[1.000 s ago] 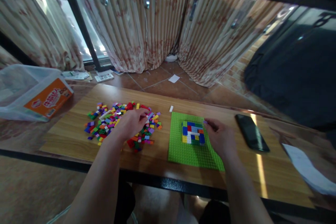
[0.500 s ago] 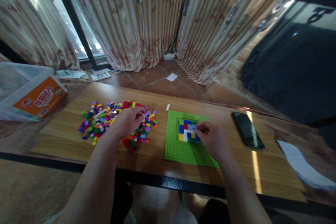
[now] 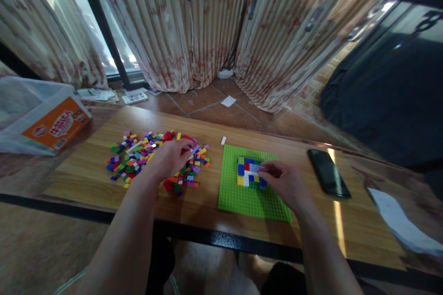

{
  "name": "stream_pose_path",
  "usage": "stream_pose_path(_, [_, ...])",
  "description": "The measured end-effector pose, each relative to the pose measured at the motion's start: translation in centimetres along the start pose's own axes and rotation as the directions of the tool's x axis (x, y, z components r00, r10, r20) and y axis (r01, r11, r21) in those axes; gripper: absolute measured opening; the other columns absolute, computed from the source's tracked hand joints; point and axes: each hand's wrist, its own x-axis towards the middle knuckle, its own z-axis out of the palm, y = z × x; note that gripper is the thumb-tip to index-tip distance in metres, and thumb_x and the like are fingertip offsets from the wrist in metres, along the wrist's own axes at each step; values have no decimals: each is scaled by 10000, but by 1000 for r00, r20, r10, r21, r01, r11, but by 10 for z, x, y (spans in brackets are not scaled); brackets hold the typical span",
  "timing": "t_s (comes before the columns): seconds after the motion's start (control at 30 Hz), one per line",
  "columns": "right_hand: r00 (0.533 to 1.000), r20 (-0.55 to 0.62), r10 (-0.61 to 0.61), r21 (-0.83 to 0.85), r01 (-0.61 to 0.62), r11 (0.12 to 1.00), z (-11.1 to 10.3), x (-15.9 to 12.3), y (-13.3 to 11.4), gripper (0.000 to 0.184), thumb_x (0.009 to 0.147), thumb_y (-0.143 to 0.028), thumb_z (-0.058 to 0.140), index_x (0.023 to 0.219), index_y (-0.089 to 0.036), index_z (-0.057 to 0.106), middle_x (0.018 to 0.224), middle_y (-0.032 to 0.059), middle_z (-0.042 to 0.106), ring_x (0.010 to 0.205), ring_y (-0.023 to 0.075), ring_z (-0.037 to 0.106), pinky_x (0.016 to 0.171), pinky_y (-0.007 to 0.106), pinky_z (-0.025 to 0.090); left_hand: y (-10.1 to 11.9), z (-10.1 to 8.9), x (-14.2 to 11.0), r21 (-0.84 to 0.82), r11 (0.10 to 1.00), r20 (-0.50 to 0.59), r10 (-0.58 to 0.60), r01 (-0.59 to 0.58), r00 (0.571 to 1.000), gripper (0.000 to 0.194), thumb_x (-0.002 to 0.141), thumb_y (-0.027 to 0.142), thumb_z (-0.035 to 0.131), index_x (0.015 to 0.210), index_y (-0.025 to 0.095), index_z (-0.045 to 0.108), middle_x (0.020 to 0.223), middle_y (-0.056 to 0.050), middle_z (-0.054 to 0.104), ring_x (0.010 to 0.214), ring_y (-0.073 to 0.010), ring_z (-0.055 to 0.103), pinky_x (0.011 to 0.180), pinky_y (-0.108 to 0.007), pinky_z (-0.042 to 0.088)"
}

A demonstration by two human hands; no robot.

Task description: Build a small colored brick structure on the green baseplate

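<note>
My left hand (image 3: 171, 159) is over the loose pile of toy bricks (image 3: 140, 156), its thumb and fingers pinched on a lavender brick (image 3: 195, 149). On the green baseplate (image 3: 235, 203) lies a low block of joined bricks (image 3: 246, 180) in blue, white, red, yellow and green. My right hand (image 3: 282, 179) reaches in from the right, thumb and forefinger closed together at the block's upper right side. A small light blue brick seems to sit at those fingertips, mostly hidden by them.
A white brick (image 3: 223, 140) lies alone behind the baseplate. To the right are a black phone (image 3: 328, 173) and a paper sheet (image 3: 401, 216). At far left stands a clear plastic box (image 3: 51, 122) with an orange label. The wooden table (image 3: 200, 205) has a dark front edge.
The whole view has shifted slightly. My right hand stays at the block, its fingers slightly changed in pose; my left hand stays over the pile with the lavender brick.
</note>
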Motion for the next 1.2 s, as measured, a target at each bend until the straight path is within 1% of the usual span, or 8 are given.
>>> stream_pose_path(0.1, [1000, -17, 6, -9, -6, 1000, -3, 1, -1, 256, 740, -369, 670, 896, -174, 725, 800, 69, 748, 733, 212, 687, 691, 358, 547, 2, -1, 0, 0, 1000, -6, -1, 1, 1000, 286, 864, 320, 516, 1031, 192, 710, 881, -61, 749, 815, -213, 674, 740, -287, 501])
stream_pose_path(0.23, [999, -39, -19, -74, 16, 997, -3, 2, -1, 240, 790, -373, 618, 870, -181, 737, 824, 71, 755, 752, 213, 691, 701, 357, 540, 3, -1, 0, -3, 1000, -1, -13, 13, 1000, 277, 863, 315, 515, 1022, 199, 710, 879, -54, 747, 817, -211, 673, 743, -286, 498])
stream_pose_path(0.43, [1000, 6, -26, -101, 26, 995, 3, 1, 1, 318, 797, -418, 633, 968, -169, 731, 841, 75, 724, 738, 207, 664, 685, 359, 523, 3, 0, 0, 2, 1000, -4, -6, 6, 1000, 288, 861, 316, 512, 1029, 191, 710, 887, -59, 746, 813, -210, 671, 748, -290, 500])
stream_pose_path(0.6, [998, -22, -60, -206, 54, 977, 5, 1, 0, 245, 805, -373, 621, 904, -187, 746, 846, 69, 710, 752, 205, 654, 712, 369, 508, 3, -1, 0, 13, 1000, 3, -10, 9, 1000, 292, 861, 316, 505, 1029, 188, 707, 868, -56, 743, 803, -207, 666, 727, -281, 494])
stream_pose_path(0.7, [998, -11, -65, -203, 62, 977, 4, 1, -1, 220, 802, -358, 619, 878, -193, 743, 836, 62, 708, 750, 200, 653, 703, 357, 504, 3, -1, 0, 11, 1000, 23, -27, 27, 999, 300, 868, 309, 496, 1041, 174, 700, 899, -69, 742, 819, -212, 669, 735, -287, 491])
stream_pose_path(0.83, [997, 0, -73, -184, 72, 980, 1, 0, -1, 221, 806, -370, 608, 866, -198, 734, 824, 56, 716, 741, 198, 650, 690, 350, 506, 3, -1, 0, 15, 999, 32, -48, 48, 998, 310, 873, 306, 493, 1067, 171, 693, 884, -71, 738, 807, -212, 670, 723, -287, 485])
stream_pose_path(1.03, [994, 11, -109, -198, 110, 974, -3, 1, 1, 252, 823, -390, 590, 864, -190, 738, 821, 68, 714, 744, 206, 644, 688, 356, 500, 1, 0, 0, 33, 999, 33, -22, 21, 999, 309, 877, 305, 487, 1076, 179, 687, 882, -63, 738, 799, -204, 668, 704, -276, 481])
stream_pose_path(1.2, [993, 27, -116, -181, 119, 976, -5, 1, 3, 261, 828, -393, 601, 890, -188, 750, 839, 74, 706, 768, 212, 646, 704, 363, 498, 0, 0, 0, 33, 999, 44, -30, 29, 999, 318, 879, 306, 480, 1083, 173, 685, 890, -68, 739, 792, -204, 665, 697, -277, 479])
